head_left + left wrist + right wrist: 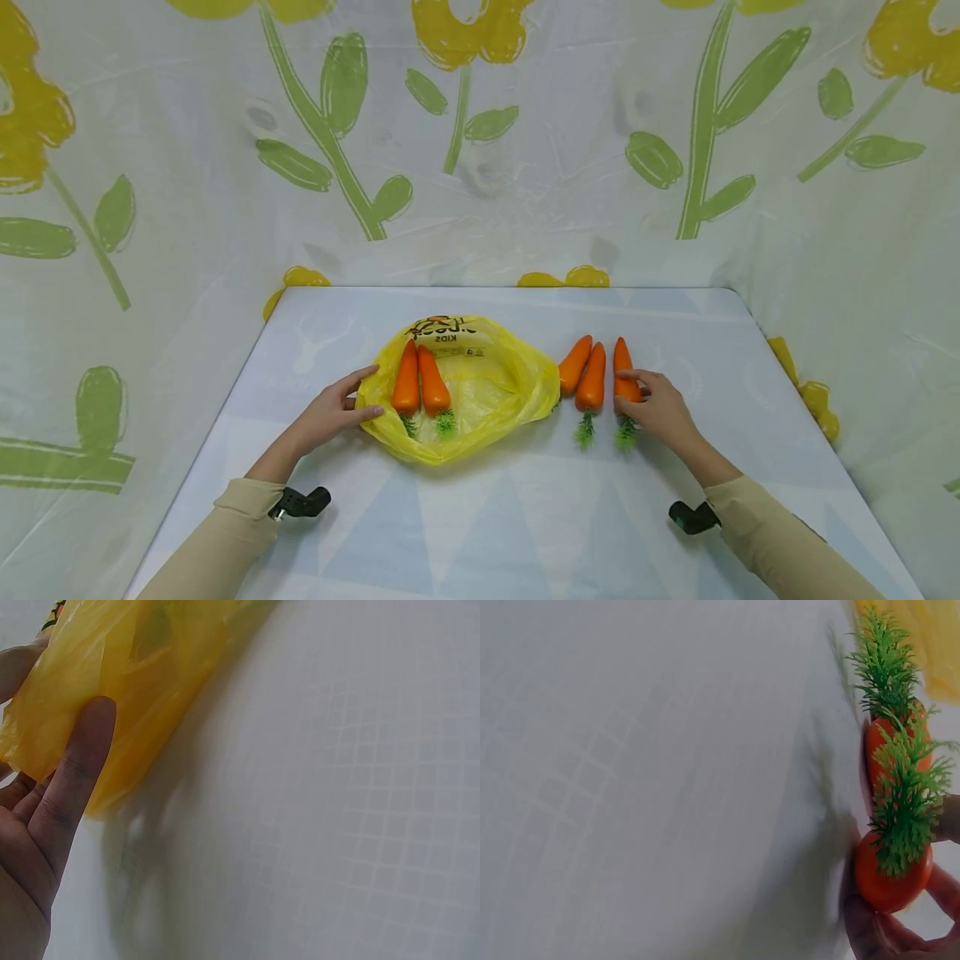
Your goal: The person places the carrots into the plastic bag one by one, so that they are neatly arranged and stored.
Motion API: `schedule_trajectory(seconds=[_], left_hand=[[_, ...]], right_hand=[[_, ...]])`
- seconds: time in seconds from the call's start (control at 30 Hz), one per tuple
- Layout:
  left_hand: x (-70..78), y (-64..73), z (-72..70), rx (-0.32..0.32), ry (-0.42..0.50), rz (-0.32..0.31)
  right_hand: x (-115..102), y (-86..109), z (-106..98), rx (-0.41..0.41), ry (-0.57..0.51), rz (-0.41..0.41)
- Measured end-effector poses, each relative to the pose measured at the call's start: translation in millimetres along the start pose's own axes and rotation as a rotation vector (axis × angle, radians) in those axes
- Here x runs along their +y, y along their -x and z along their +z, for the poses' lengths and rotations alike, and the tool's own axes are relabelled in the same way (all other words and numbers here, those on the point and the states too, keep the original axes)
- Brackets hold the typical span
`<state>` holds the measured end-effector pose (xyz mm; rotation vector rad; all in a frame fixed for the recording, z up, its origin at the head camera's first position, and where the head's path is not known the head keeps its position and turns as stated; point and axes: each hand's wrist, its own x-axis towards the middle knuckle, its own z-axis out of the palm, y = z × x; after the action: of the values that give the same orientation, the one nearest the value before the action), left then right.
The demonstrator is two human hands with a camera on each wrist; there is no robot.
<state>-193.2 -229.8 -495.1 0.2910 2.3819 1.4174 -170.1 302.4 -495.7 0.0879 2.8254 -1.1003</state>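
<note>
A yellow plastic bag (517, 367) lies with its mouth spread wide, and two orange toy carrots (407, 387) with green tops rest inside it. My left hand (337, 417) holds the bag's left side, its thumb (79, 761) lying against the yellow plastic. Right of the bag, my right hand (660, 408) grips a carrot (622, 358) between thumb and fingers, leafy end toward me. Beside it are two more carrots (592, 379), the leftmost partly hidden by the bag. In the right wrist view, the gripped carrot (889, 881) shows its rounded end and green top.
All of this stands on a pale table (450, 533) with a blue triangle pattern. Flower-printed cloth (525, 208) hangs behind the table and along both sides. A black wrist device (300, 502) sits at each sleeve cuff.
</note>
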Motion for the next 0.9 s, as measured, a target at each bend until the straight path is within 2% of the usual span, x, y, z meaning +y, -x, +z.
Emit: schedule_trajectory(seconds=[0.17,0.53,0.9], left_hand=[[-2.4,-0.9,0.3,-0.004,-0.004,0.008],[-4.9,-1.1,-0.1,-0.015,0.002,0.028],[-3.5,-0.5,0.3,-0.008,0.021,0.021]], right_hand=[[3.5,0.6,-2.2,0.014,-0.004,0.029],[3.3,1.0,-4.4,0.035,0.012,0.023],[5.4,-0.2,-1.6,0.054,-0.005,0.004]])
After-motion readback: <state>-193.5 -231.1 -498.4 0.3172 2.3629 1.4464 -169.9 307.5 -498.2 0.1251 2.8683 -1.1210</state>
